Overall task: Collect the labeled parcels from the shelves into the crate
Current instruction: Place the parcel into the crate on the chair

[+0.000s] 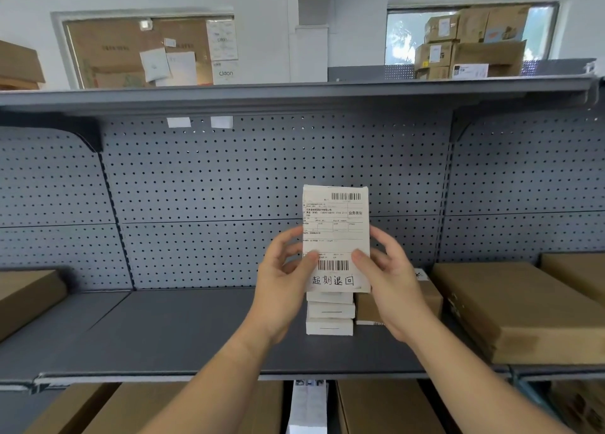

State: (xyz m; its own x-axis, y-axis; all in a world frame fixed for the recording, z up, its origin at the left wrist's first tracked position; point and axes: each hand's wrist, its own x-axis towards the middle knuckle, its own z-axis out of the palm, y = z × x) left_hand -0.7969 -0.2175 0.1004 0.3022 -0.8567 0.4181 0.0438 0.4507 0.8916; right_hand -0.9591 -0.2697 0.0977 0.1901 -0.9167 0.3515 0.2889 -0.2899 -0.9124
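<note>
A white parcel (336, 227) with a shipping label, barcodes and handwritten characters stands upright in front of the pegboard, lifted above the shelf. My left hand (282, 281) grips its lower left edge with the thumb on the label. My right hand (388, 281) grips its lower right edge the same way. Directly below it, a short stack of white boxes (330, 316) rests on the grey shelf (183, 332). No crate is in view.
A small brown box (368, 309) sits right of the white stack. Large flat cardboard boxes (520, 306) lie on the shelf at right, and another (26, 298) at far left. More cartons (386, 407) fill the shelf below. An upper shelf (294, 95) overhangs.
</note>
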